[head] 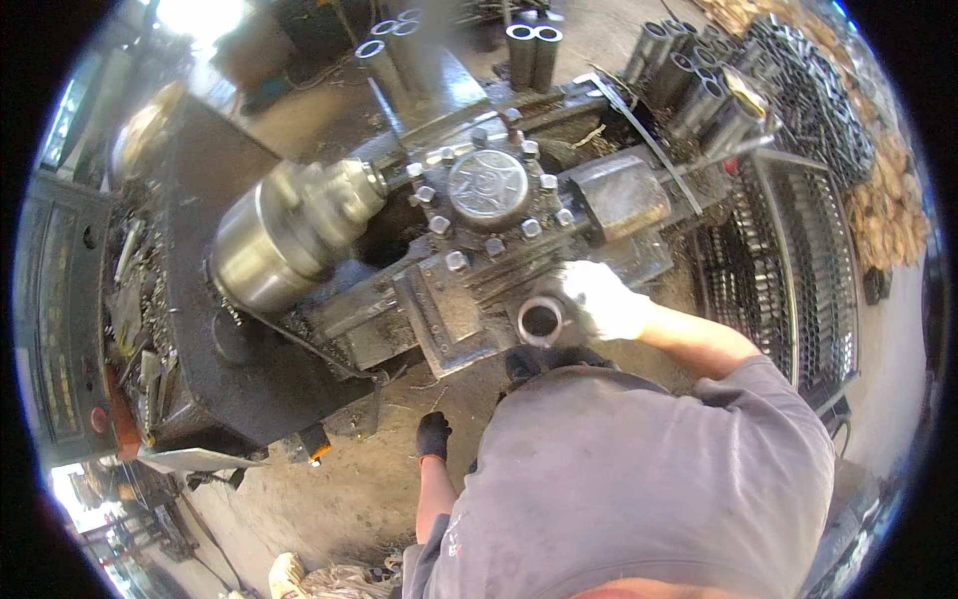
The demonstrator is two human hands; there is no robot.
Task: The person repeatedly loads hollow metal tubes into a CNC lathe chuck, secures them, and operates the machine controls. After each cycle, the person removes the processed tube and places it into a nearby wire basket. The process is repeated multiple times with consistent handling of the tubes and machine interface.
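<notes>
My right hand (605, 301), in a white glove, is at the front of a lathe's carriage. It is beside a short metal tube-like part (540, 322) with its round opening facing up; motion blur hides whether the fingers grip it. My left hand (433, 436), in a black glove, hangs low over the floor with its fingers curled and nothing visible in it. Ahead is the four-sided tool post (488, 187), ringed with square-headed bolts. To its left the lathe chuck (281, 232) looks blurred.
A vernier caliper (647, 138) lies across the lathe bed on the right. Steel tubes (533, 56) stand upright behind the tool post, with more tubes (700, 93) at the back right. A perforated metal rack (804, 277) stands right, metal chips (142, 299) lie left.
</notes>
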